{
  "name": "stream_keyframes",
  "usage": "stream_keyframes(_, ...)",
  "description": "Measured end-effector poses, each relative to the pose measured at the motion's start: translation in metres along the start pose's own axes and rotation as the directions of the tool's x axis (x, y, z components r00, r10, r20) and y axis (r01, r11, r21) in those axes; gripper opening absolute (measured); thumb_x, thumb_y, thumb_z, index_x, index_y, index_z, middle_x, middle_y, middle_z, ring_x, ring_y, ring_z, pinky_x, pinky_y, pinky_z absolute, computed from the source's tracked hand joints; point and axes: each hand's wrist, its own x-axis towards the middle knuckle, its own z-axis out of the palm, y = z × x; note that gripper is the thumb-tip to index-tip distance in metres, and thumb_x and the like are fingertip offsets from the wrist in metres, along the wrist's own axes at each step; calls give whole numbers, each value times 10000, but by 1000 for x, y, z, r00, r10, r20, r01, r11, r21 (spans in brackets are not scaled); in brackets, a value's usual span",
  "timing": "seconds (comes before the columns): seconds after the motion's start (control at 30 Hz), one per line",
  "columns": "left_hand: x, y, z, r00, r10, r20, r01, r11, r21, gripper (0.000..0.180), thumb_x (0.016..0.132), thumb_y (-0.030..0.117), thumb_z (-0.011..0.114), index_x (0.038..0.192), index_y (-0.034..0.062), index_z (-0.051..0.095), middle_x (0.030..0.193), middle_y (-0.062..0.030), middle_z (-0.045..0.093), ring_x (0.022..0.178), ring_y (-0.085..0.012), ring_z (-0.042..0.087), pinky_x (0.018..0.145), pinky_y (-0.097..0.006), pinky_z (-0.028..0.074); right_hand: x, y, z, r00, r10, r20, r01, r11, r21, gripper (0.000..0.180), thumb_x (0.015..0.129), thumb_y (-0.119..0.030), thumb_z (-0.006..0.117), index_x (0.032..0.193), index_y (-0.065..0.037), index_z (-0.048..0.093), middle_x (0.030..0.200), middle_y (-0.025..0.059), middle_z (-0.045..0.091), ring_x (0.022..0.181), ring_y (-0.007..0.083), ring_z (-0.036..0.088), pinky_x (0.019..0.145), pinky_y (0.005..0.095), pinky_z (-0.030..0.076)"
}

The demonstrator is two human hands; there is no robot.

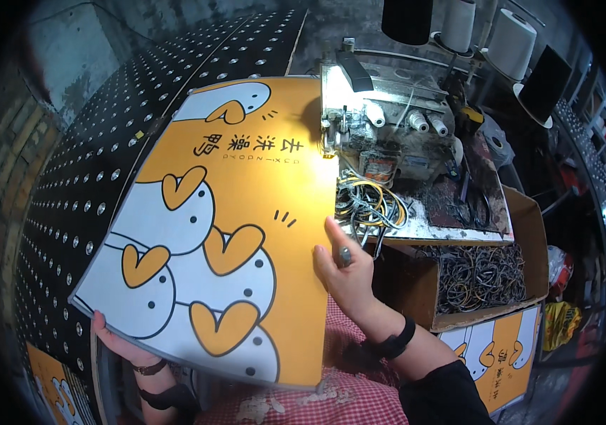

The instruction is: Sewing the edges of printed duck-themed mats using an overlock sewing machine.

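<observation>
A large orange mat (296, 269) printed with white cartoon ducks lies tilted before me. Grey binding runs along its left and near edges; its right edge shows no grey border. My left hand (124, 347) grips the near-left corner area, with part of the hand hidden beneath. At the right edge, my right hand (354, 280), wearing a ring, has thumb and forefinger on the mat while the other fingers curl out of sight. The far right part of the mat reaches a lit overlock sewing machine (405, 88), by its needle area. Neither hand touches the machine.
Tangled yellow and grey trimmings (370, 202) hang at the machine table's edge. Below right, a cardboard box (412, 287) holds more trimmings, with another printed mat (501, 368) beneath it. White thread cones (512, 42) stand behind. A black studded table (55, 276) stretches along the left.
</observation>
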Motion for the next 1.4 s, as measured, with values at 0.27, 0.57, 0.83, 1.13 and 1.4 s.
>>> stream_keyframes(0.27,45,-9,-5,968,-98,-230,89,995,-50,500,818,255,389,1235,-21,377,1234,-164,462,1113,-305,465,958,-423,357,-14,-16,-5,986,153,62,-156,987,42,438,753,-44,623,1165,37,498,965,177,623,792,97,595,674,211,470)
stream_keyframes(0.57,98,-30,7,963,-33,-268,62,993,101,421,806,24,440,1212,-56,360,1183,-172,472,1103,-286,466,960,-393,368,-20,-14,-5,985,168,42,-172,975,139,392,754,-32,620,1130,36,531,940,168,625,814,132,598,702,232,468)
stream_keyframes(0.83,153,-54,23,961,-47,-273,98,980,176,447,787,-80,388,1231,-51,346,1216,-173,441,1123,-300,445,968,-410,354,-13,-15,-7,991,132,2,-132,986,102,321,773,-40,615,1088,6,572,885,140,634,748,133,600,655,228,470)
stream_keyframes(1.13,219,-83,39,951,-93,-294,144,977,159,398,785,-99,384,1179,-46,382,1164,-170,458,1087,-312,462,951,-433,373,-5,-11,-7,995,91,-44,-84,987,136,266,812,-9,550,1076,-15,584,751,74,618,673,90,584,600,207,456)
stream_keyframes(1.4,288,-117,46,929,-60,-366,158,957,245,295,770,-96,432,1061,-47,450,1051,-165,512,954,-303,534,847,-398,440,-2,-5,-9,990,138,-43,-131,983,132,251,837,-11,522,1082,17,569,797,65,618,698,82,575,628,202,475)
